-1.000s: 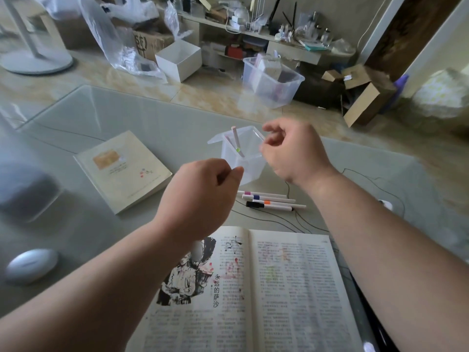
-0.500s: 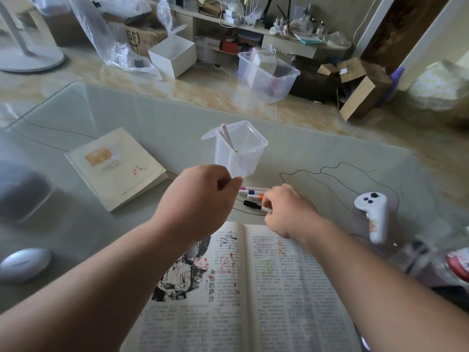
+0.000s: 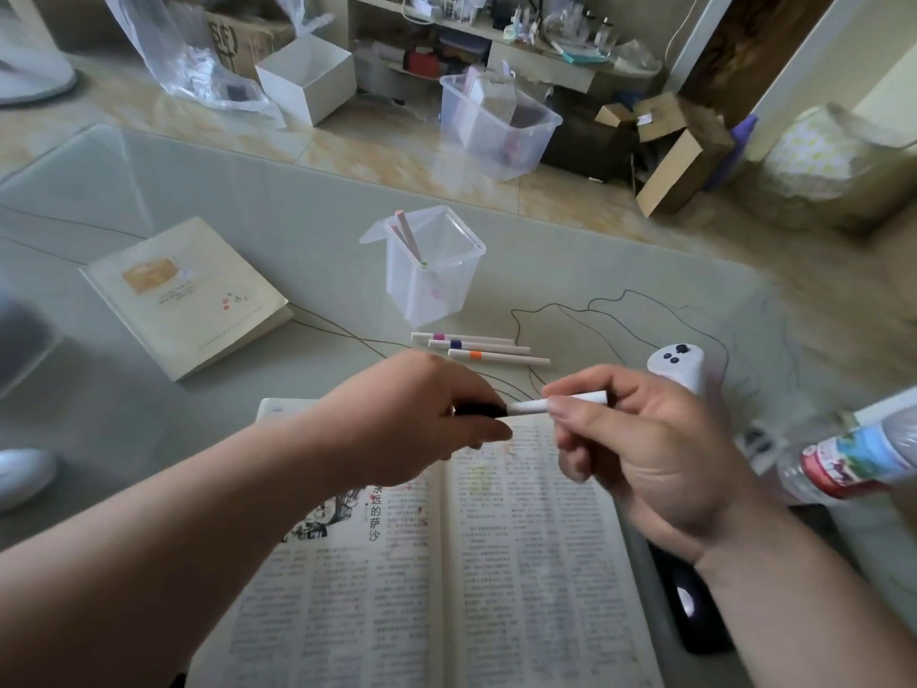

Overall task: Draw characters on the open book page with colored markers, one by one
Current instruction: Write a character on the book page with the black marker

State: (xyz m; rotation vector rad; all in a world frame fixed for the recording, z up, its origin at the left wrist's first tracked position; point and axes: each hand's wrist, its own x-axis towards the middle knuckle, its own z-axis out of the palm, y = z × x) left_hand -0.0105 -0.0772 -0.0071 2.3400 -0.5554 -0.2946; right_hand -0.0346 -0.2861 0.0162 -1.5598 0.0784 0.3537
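An open book (image 3: 496, 563) of printed text lies at the near edge of the glass table, with faint coloured marks near its top. Above it both hands hold one white marker with a black cap (image 3: 533, 406). My right hand (image 3: 640, 449) pinches the white barrel. My left hand (image 3: 422, 429) grips the black cap end. Three more markers (image 3: 479, 349) lie side by side on the table beyond the book, banded magenta, purple and orange. A clear plastic cup (image 3: 430, 270) behind them holds one pink marker.
A closed cream book (image 3: 186, 295) lies at the left. A white controller (image 3: 677, 367) and a plastic bottle (image 3: 853, 459) sit at the right, a dark device (image 3: 694, 603) beside the open book. Thin black cables cross the table. Boxes and bins stand on the floor beyond.
My right hand went from the cup down to the row of markers and lifted the black-capped one. My left hand now grips its cap above the book.
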